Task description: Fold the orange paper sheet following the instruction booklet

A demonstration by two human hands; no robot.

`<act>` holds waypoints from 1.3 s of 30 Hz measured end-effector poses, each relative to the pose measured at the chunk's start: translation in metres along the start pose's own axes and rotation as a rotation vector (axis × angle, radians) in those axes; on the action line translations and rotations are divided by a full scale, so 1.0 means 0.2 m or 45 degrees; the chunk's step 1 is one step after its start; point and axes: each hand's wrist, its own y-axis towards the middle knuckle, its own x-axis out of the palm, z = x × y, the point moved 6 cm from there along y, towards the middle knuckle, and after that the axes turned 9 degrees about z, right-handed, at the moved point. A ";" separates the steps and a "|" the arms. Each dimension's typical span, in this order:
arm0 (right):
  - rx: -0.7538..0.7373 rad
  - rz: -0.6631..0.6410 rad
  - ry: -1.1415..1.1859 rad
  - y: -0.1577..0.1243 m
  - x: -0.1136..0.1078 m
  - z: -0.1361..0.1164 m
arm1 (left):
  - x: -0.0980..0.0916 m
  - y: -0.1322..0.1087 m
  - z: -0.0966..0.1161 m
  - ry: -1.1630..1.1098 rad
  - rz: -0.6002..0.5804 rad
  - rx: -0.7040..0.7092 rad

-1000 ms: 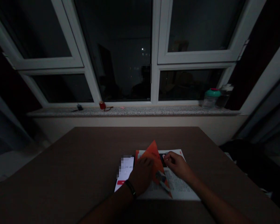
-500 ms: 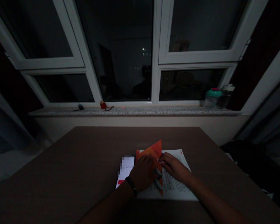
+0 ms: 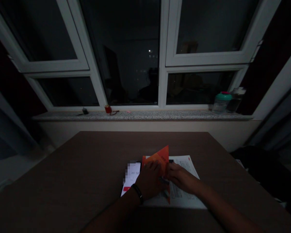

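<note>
An orange page [image 3: 163,153], folded to a point at its top, lies over an open printed booklet [image 3: 184,200] on the table. My left hand [image 3: 149,179], with a dark band at the wrist, rests across the folded page, fingers laid over it. From the right, my right hand [image 3: 180,174] has its fingers bent together at the page's folded edge, pinching it. The fingertips are dim and partly hidden. Just left of the booklet, partly behind my left wrist, lies a lit phone [image 3: 134,176] showing a timer.
The brown table [image 3: 99,155] reaches to the wall below a granite window sill [image 3: 145,115]. On the sill stand a small red jar [image 3: 108,109], a dark small object [image 3: 84,111] and a clear bottle with a teal lid [image 3: 221,102].
My right hand's fingers have closed in on the fold, and the small pale bit seen at their tips is now hidden. My left hand stays almost in place. The phone's timer has advanced.
</note>
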 end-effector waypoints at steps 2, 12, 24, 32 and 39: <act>-0.027 -0.044 0.020 -0.01 -0.01 -0.03 | -0.01 0.00 0.00 0.006 -0.003 -0.013; -0.078 -0.100 0.045 -0.06 -0.01 -0.07 | -0.01 0.00 -0.01 0.040 -0.056 -0.043; -0.023 0.009 -0.085 0.01 0.02 -0.01 | 0.01 0.00 -0.02 0.110 -0.048 -0.042; -0.062 -0.074 -0.020 -0.04 0.04 -0.03 | 0.01 0.00 -0.03 0.094 -0.077 -0.077; -0.054 -0.143 0.080 -0.06 0.03 -0.06 | 0.01 0.00 -0.03 0.049 -0.097 -0.107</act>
